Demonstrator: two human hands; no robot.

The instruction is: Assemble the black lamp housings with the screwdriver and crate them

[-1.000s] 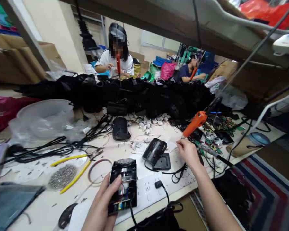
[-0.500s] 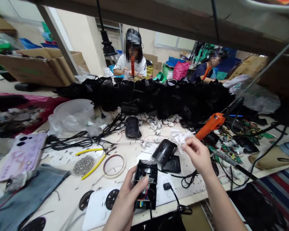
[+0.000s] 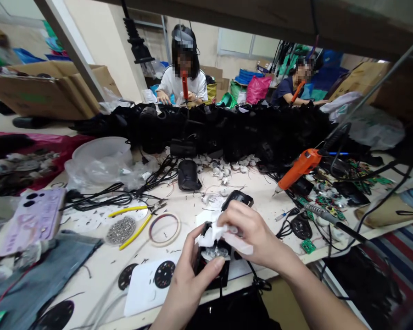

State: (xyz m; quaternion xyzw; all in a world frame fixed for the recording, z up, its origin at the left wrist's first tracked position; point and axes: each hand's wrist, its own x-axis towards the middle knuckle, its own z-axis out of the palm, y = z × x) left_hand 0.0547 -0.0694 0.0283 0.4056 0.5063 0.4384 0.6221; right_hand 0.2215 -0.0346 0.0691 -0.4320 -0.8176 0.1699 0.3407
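Observation:
My left hand is wrapped round an open black plastic housing near the table's front edge, its thumb along the near side. A clear, shiny round part shows in the housing. My right hand pinches a crumpled white wad, thin like tissue or plastic film, against the housing's far end. The wad and my fingers hide much of the inside. Just behind my right hand is a black plastic cover, partly hidden.
Yellow-handled pliers, a tape roll and a dish of screws lie to the left. An orange electric screwdriver hangs at right. Black housings pile up behind, with two people beyond.
My right hand has come left and down with the white wad, from beside the screwdriver onto the housing. The housing's wired interior is now mostly covered. The view has shifted slightly.

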